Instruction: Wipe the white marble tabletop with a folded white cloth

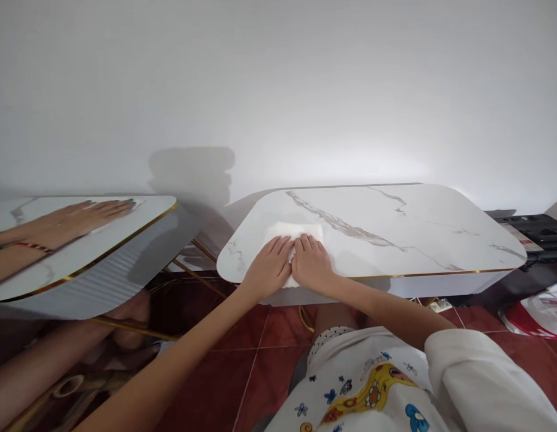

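Note:
A white tissue (292, 230) lies on the marble-patterned tabletop (372, 210), its near end hanging over the front edge. My left hand (270, 267) rests on the tissue with its fingers bent and pressed together against it. Beside it, almost touching, my right hand (312, 263) has its fingers curled over the same tissue. A small bunched fold of tissue shows between the two thumbs. The palms are hidden beneath the hands.
To the left, another person's hands (80, 222) lie flat over a white sheet on a second marble-patterned table (138, 207) with a gold edge. A pale wall (278, 90) stands behind both tables. A black appliance (539, 234) is at the right, above a red-and-white bag (541, 315).

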Action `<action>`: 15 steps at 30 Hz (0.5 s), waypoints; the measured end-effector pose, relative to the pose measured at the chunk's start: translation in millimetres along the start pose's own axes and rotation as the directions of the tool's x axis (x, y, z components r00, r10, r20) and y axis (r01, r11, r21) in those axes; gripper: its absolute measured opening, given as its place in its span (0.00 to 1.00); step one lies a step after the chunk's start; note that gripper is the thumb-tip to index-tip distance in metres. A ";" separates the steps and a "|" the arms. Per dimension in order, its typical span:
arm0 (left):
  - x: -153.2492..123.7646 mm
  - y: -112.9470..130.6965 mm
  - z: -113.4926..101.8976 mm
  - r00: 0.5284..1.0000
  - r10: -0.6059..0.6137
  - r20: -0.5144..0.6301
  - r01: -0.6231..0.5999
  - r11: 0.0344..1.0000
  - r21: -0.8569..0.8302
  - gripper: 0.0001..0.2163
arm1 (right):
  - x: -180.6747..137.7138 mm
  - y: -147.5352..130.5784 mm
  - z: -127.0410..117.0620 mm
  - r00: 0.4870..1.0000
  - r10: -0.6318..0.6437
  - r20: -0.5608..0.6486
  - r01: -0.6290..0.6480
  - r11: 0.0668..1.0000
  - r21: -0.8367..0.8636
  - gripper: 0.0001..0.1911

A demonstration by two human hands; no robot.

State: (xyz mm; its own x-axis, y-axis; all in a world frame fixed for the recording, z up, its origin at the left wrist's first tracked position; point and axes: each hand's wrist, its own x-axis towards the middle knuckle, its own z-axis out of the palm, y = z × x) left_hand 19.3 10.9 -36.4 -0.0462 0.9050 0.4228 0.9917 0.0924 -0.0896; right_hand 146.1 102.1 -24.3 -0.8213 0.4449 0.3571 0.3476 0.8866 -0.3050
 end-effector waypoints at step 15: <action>24.5 55.7 15.0 0.988 -0.133 -0.080 0.132 0.991 -0.015 0.22 | -15.7 48.2 -34.6 0.991 -0.088 0.099 0.091 0.995 -0.031 0.25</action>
State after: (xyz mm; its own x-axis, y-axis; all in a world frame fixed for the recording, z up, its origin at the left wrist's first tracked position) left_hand 71.6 44.5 -44.5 -0.1677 0.8487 0.5015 0.9786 0.2049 -0.0194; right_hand 191.4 142.2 -14.1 -0.8895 0.3505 0.2931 0.2852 0.9271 -0.2433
